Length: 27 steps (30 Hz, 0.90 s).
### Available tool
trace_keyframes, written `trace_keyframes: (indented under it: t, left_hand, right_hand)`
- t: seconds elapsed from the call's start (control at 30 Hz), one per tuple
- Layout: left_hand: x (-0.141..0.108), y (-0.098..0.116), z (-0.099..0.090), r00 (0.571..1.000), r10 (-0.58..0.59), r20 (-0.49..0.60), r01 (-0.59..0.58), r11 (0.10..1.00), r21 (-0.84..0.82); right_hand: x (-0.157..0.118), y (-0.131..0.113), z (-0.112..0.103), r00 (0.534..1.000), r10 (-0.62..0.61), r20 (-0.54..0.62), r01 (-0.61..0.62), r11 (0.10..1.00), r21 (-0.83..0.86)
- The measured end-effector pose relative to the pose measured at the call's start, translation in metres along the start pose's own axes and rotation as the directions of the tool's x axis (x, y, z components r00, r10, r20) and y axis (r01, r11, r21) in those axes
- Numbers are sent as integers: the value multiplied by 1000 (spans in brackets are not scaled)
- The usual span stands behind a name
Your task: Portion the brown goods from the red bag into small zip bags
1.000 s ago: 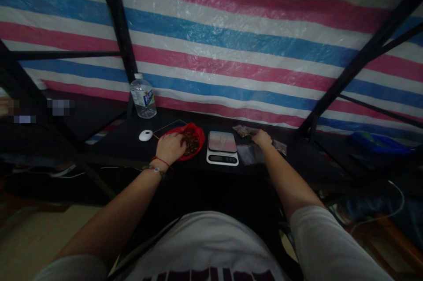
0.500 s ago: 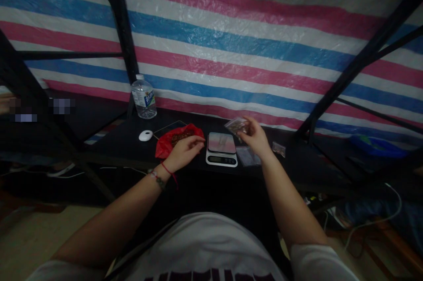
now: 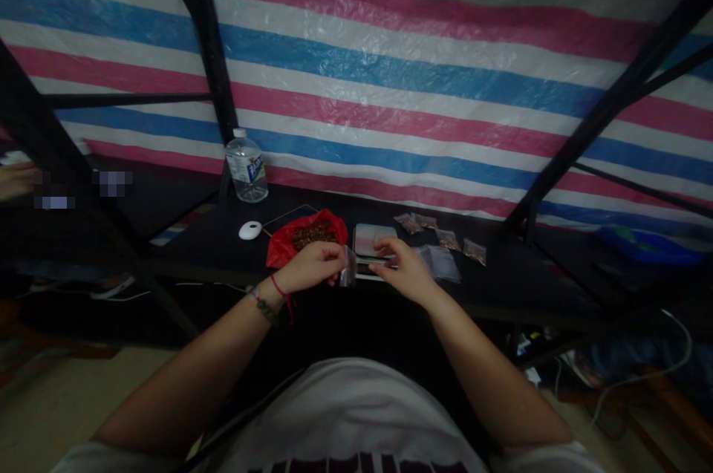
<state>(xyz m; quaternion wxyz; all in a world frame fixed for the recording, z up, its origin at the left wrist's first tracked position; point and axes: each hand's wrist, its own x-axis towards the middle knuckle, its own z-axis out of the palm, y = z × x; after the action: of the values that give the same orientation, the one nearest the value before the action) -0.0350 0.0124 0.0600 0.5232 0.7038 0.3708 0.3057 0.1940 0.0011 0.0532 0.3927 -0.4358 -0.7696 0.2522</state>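
Four little filled bags (image 3: 447, 239) are lying on the black table (image 3: 501, 284) off to the right of the kitchen scale (image 3: 368, 237), in a loose line from near the back edge out toward the right. Nearer the front edge, just beside the right hand, there's a flat pile of clear bags (image 3: 443, 263).

Left hand (image 3: 321, 263) has a small clear baggie (image 3: 348, 269) pinched between thumb and fingers, up by the table's front edge, right next to the scale. Too dim to tell if anything's in it. Right hand (image 3: 398, 265) is over the right side of the scale, fingers curled and apart, not gripping anything I can make out. Can't tell whether it's touching the scale, and it covers part of the front panel.

Behind the left hand sits a red plastic bag (image 3: 283, 241), spread wide with a heap of brown bits (image 3: 312, 234) in it. Left of that is a white oval gadget (image 3: 250, 230), and a clear bottle (image 3: 248, 170) stands upright near the back edge, in front of a striped tarp (image 3: 390, 116).
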Motion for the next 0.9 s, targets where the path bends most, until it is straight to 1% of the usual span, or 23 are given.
trace_keyframes:
  t: [0.07, 0.13, 0.17, 0.23, 0.3, 0.37, 0.43, 0.5, 0.6, 0.67, 0.73, 0.83, 0.9]
  left_hand:
    - [2, -1, 4, 1000, 8, -22, -8, 1000, 23]
    - [3, -3, 9, 999, 23, -37, -22, 999, 38]
    - [4, -4, 13, 999, 32, -42, -30, 999, 42]
    - [5, -6, 21, 998, 47, -28, -46, 998, 37]
    - [5, -8, 28, 998, 61, 8, -61, 998, 0]
    - [5, -10, 33, 998, 60, 37, -57, 996, -63]
    - [5, -12, 35, 997, 54, 58, -47, 992, -116]
    - [5, -12, 35, 994, 69, 85, -57, 989, -136]
    - [4, -11, 34, 984, 117, 132, -95, 983, -156]
    - [3, -11, 33, 977, 130, 167, -102, 981, -166]
    - [3, -12, 33, 976, 132, 174, -109, 985, -133]
    - [4, -14, 33, 985, 107, 138, -106, 994, -17]
    - [5, -14, 33, 993, 67, 100, -76, 993, 91]
  right_hand:
    - [-5, -1, 6, 996, 49, 70, -53, 997, 61]
    - [-10, -5, 11, 983, 59, 176, -80, 990, 116]
    - [-11, -8, 14, 977, 64, 206, -91, 988, 121]
    - [-13, -12, 20, 970, 100, 221, -120, 989, 83]
    - [-14, -15, 24, 961, 148, 235, -163, 986, 46]
    - [-14, -15, 25, 945, 170, 280, -200, 976, 82]
    - [-13, -13, 24, 928, 147, 344, -221, 957, 189]
    - [-12, -10, 21, 909, 104, 404, -234, 929, 288]
    - [-11, -4, 17, 881, 85, 465, -270, 898, 348]
    - [-10, 0, 17, 867, 98, 488, -304, 881, 363]
    - [-10, 2, 19, 869, 110, 482, -318, 871, 374]
    - [-9, 3, 25, 890, 123, 439, -296, 888, 352]
    - [-7, 3, 29, 902, 138, 408, -273, 916, 293]
